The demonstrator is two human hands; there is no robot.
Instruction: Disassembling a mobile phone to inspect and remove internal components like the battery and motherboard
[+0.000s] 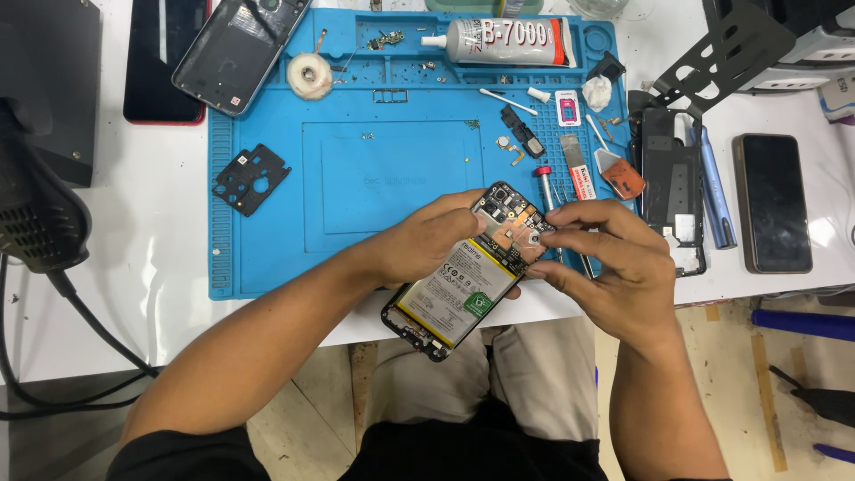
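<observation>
Opened phone (463, 281), back cover off, held tilted over the near edge of the blue mat (267, 258) and past the rim of the desk (134, 294). Left hand (427, 240) cupped under and around the upper half, grip closed on the phone's body. Right hand (606, 267) at the top end, thumb and forefinger pinched narrow over the coppery shield near the camera block; possibly nipping a small screw or connector, too small to tell. Battery with white and yellow label in place, board exposed. Disassembly seemingly well under way: black inner frame piece (251, 178) already lying at the mat's left edge, loose small parts strewn along the mat's upper trays, red-tipped screwdriver (545, 187) just beyond the fingers. Glue tube (508, 42) lying at the mat's far side. Reassembly and closing up evidently not yet done.
</observation>
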